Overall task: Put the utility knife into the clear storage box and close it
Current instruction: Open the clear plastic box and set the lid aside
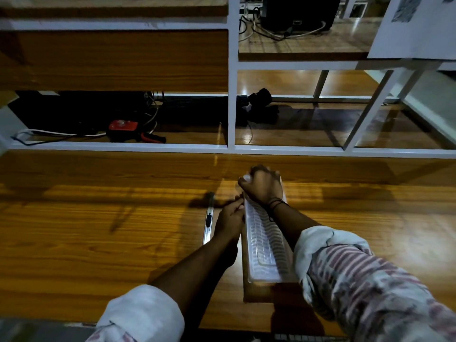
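A long clear storage box (265, 253) with a ribbed lid lies lengthwise on the wooden table, its near end toward me. My right hand (264, 186) grips the box's far end from above. My left hand (230, 218) holds the box's left edge about midway along. The utility knife (208, 223), slim and silver with a black slider, lies flat on the table just left of my left hand, outside the box. Whether the lid is fully shut is hard to tell.
A white metal frame (232, 146) with wooden shelves rises behind the table. On the lower shelf sit a red and black tool (123, 128), cables and black gear (261, 99). Bare wooden tabletop (98, 218) spreads to the left and right.
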A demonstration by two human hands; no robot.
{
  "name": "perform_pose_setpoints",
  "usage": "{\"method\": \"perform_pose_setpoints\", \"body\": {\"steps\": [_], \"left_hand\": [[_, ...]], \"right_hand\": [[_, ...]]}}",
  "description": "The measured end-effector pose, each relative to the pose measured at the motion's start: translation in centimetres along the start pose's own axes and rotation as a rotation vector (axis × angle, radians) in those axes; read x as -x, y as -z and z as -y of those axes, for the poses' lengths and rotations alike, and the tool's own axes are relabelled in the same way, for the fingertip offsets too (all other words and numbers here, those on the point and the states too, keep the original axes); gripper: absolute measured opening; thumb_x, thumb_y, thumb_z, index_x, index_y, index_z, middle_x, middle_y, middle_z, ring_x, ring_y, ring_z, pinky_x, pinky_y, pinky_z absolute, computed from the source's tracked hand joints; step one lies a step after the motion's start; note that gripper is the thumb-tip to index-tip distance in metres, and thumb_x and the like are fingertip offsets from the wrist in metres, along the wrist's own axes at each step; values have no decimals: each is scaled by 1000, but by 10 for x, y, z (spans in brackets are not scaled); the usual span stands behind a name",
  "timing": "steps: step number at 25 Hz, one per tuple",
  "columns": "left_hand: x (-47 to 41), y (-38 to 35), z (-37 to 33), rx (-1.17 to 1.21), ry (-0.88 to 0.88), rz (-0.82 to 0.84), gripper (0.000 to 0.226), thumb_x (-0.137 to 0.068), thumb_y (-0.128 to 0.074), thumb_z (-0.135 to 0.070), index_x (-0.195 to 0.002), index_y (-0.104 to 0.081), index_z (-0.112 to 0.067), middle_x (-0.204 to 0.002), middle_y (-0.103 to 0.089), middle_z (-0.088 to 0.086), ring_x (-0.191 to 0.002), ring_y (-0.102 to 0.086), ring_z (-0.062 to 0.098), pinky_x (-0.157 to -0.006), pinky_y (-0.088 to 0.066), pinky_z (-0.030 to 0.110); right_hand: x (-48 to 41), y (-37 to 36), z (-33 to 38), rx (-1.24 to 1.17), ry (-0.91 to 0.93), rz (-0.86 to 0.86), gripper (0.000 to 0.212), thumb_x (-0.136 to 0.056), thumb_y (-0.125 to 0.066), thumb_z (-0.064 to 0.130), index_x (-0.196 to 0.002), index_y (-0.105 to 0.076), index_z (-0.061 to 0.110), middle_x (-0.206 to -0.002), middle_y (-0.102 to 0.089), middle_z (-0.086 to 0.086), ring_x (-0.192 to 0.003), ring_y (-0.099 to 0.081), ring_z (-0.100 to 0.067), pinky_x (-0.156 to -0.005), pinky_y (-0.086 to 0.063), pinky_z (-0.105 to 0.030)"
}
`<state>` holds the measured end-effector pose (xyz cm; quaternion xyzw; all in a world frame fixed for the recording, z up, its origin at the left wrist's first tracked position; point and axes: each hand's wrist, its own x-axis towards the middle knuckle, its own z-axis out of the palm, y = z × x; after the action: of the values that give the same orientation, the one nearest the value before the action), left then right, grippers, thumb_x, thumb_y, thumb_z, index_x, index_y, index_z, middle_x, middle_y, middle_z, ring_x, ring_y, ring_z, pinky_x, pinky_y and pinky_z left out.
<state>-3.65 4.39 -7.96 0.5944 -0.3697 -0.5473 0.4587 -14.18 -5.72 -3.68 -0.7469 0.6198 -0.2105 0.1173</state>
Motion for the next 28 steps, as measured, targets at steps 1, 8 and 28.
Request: {"method": "perform_pose_setpoints", "body": {"steps": [1, 8, 28], "left_hand": [[0, 0, 0, -11, -12, 3, 33, -100, -50, -30, -116, -79, -32, -113, -82, -1, -110, -76, 28, -102, -57, 58], [-12, 1, -11, 22, -52, -15, 38, -101, -48, -18, -117, -78, -36, -101, -83, -12, -95, -77, 16, -86, -61, 42], [-43, 1, -11, 15, -102, -38, 33, -90, -54, -36, -100, -82, -20, -106, -82, 10, -103, -76, 37, -95, -60, 60]], "right_hand": [[-1, 1, 1, -2, -5, 2, 41, -85, -53, 54, -104, -66, 20, -107, -67, -4, -106, -58, -25, -97, -36, -43], [-8, -3, 11, -23, -66, -23, 30, -84, -58, 51, -95, -70, 26, -104, -70, 0, -105, -60, -25, -96, -34, -43], [-12, 1, 8, -355, -55, -92, 39, -94, -59, 36, -56, -52, 30, -65, -55, 13, -82, -61, -23, -90, -47, -41]]}}
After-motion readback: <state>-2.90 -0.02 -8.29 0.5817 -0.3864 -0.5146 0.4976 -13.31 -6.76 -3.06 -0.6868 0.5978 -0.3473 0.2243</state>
